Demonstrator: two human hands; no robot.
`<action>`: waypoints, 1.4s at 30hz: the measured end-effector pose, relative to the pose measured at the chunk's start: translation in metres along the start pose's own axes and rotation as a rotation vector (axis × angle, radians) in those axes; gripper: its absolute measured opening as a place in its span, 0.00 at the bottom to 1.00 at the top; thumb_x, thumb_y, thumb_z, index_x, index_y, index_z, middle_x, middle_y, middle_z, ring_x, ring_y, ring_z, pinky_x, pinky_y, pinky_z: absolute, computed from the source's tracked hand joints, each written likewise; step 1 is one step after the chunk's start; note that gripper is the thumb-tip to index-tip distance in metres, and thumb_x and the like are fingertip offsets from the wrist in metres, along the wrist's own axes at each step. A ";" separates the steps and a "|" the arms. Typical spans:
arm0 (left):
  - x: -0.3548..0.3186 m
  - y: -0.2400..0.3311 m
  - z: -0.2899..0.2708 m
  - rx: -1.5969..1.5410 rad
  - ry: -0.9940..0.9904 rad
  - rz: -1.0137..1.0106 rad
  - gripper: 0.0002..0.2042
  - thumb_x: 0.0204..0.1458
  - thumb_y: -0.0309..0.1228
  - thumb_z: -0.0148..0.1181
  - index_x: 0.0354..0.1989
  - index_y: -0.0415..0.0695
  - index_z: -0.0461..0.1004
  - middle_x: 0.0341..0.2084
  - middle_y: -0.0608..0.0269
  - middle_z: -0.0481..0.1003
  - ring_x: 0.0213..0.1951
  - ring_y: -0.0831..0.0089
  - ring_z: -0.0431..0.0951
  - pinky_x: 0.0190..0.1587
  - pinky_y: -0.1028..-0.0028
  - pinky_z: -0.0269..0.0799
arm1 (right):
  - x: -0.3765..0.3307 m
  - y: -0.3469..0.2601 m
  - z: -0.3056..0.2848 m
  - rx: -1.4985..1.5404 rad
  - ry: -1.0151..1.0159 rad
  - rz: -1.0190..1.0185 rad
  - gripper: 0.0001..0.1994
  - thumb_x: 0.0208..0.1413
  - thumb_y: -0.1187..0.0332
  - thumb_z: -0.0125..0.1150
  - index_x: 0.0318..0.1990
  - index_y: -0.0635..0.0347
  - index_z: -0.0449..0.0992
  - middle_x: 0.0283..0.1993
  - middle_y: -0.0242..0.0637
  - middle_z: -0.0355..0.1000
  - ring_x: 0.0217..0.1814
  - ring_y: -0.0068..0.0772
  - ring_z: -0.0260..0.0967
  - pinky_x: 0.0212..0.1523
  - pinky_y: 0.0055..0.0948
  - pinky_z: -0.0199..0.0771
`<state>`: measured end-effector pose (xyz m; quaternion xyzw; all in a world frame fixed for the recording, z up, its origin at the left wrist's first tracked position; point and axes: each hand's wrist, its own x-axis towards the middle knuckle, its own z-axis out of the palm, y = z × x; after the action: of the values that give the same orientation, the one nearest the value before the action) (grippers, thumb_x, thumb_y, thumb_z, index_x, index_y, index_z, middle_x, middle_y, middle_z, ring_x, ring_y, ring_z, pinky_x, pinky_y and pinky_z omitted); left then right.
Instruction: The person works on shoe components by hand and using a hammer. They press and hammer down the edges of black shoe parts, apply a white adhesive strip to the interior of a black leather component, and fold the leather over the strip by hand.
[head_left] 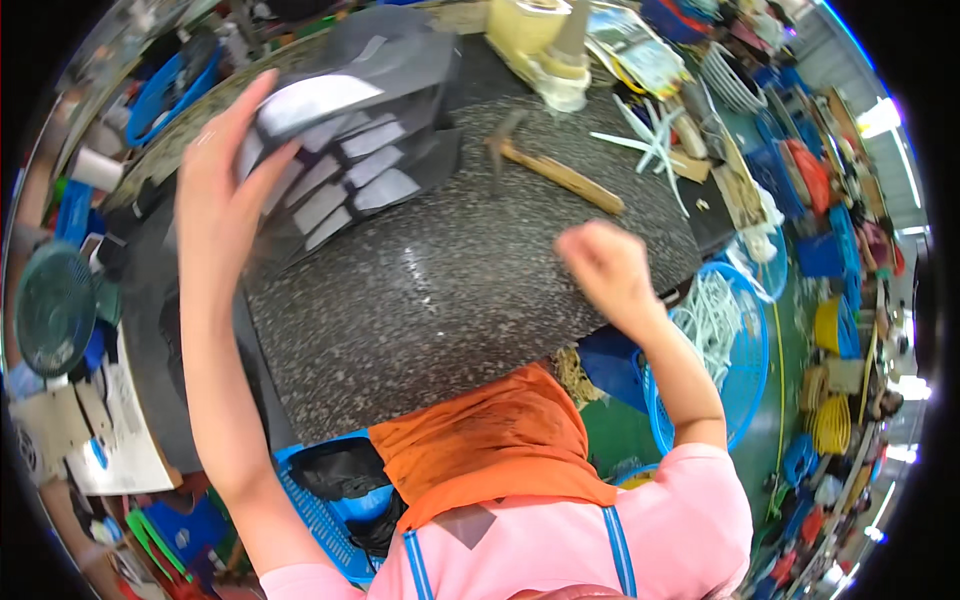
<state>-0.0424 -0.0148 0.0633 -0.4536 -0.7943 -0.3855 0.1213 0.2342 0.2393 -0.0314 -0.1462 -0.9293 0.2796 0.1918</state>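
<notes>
My left hand (215, 175) reaches to the far left of the dark speckled stone slab (430, 290). Its thumb and fingers are closed around the left end of a curved dark piece (320, 105) with a white face. Beneath and beside this lie black sheet pieces (435, 155) bearing rows of pale grey patches (385, 187). My right hand (605, 265) is curled into a fist over the slab's right side, slightly blurred; anything inside it is hidden. Beyond it rests a hammer (565, 180) with a wooden handle.
White strips (655, 140) lie at the slab's far right, near a cream machine part (540, 50). A blue basket (762, 370) of pale strands (710, 320) stands at the right. Another blue basket (320, 520) is below the slab's near left edge. An orange cloth (490, 430) covers my lap.
</notes>
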 end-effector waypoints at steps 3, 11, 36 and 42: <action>-0.068 0.051 0.005 0.449 0.043 0.073 0.35 0.37 0.18 0.64 0.61 0.49 0.72 0.56 0.55 0.72 0.60 0.57 0.69 0.63 0.61 0.61 | 0.032 0.074 -0.033 -0.302 0.331 0.134 0.07 0.58 0.66 0.60 0.39 0.57 0.80 0.37 0.40 0.77 0.38 0.43 0.77 0.39 0.37 0.76; -0.222 0.093 0.077 0.178 -0.317 -0.158 0.36 0.37 0.37 0.75 0.61 0.53 0.71 0.64 0.49 0.62 0.62 0.42 0.62 0.62 0.50 0.61 | 0.118 0.153 -0.030 -0.701 0.127 -0.210 0.05 0.53 0.67 0.62 0.35 0.57 0.78 0.36 0.40 0.75 0.42 0.46 0.73 0.46 0.43 0.71; -0.221 0.113 0.026 -0.652 0.041 -0.564 0.06 0.48 0.22 0.68 0.34 0.43 0.79 0.31 0.64 0.79 0.32 0.69 0.79 0.35 0.72 0.73 | -0.002 -0.112 0.047 0.404 -0.622 -0.445 0.09 0.47 0.68 0.71 0.31 0.58 0.76 0.25 0.34 0.72 0.20 0.37 0.70 0.22 0.33 0.67; -0.228 0.055 0.037 0.151 0.020 -0.598 0.08 0.43 0.24 0.71 0.31 0.44 0.78 0.30 0.61 0.75 0.39 0.63 0.74 0.46 0.70 0.65 | -0.004 -0.113 0.062 0.290 -0.586 -0.118 0.08 0.52 0.68 0.67 0.30 0.61 0.74 0.25 0.36 0.72 0.22 0.39 0.73 0.23 0.34 0.70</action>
<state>0.1357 -0.1153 -0.0574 -0.1855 -0.9177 -0.3486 0.0435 0.1921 0.1181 -0.0156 0.0231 -0.9024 0.4274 -0.0490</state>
